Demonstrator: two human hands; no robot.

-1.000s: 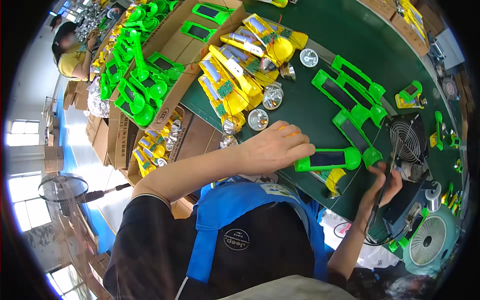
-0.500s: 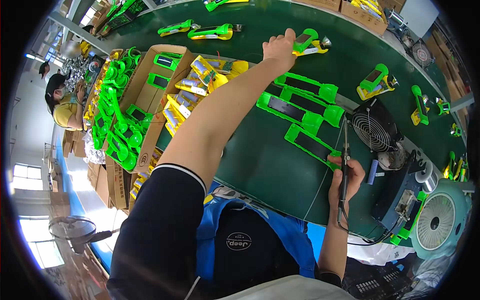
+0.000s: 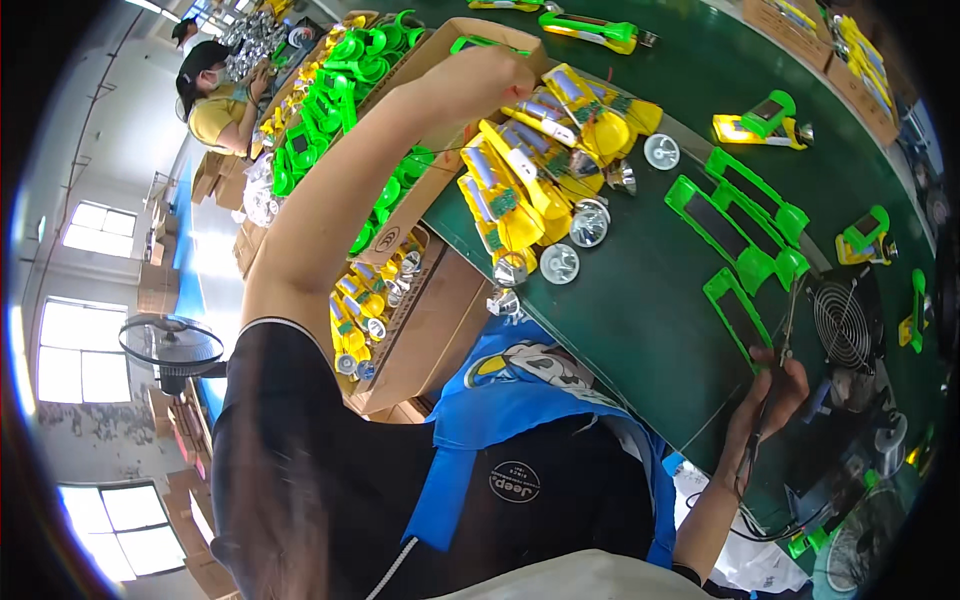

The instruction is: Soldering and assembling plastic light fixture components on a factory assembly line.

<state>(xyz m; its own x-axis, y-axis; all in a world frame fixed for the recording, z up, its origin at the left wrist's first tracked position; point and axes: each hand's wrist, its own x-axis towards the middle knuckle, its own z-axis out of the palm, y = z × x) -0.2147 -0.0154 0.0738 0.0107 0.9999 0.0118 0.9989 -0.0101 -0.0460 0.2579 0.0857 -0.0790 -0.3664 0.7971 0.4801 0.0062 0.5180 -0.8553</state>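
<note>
My right hand (image 3: 782,395) grips a soldering iron (image 3: 789,325), its tip pointing away from me. The thumb and fingers are close to the near end of a green lamp casing (image 3: 738,312) with a dark panel in it. More green casings (image 3: 712,222) lie side by side just beyond. My left hand (image 3: 490,75) is over the edge of a cardboard box (image 3: 425,185), beside a pile of yellow lamp halves (image 3: 535,165) with batteries and circuit boards. Its fingers are turned away and blurred. Round silver reflectors (image 3: 590,223) lie along the pile's near side.
Green parts (image 3: 345,100) are heaped at the left. A black fan (image 3: 842,322) stands right of the casings. Assembled lamps (image 3: 765,120) sit along the far bench. Below the bench's left edge is another box of yellow halves (image 3: 365,300). A person (image 3: 222,110) works at the far left.
My left hand has moved from the assembled lamp at the far side, leaving it on the bench, to the left by the box. The view has swung left. My right hand still holds the soldering iron.
</note>
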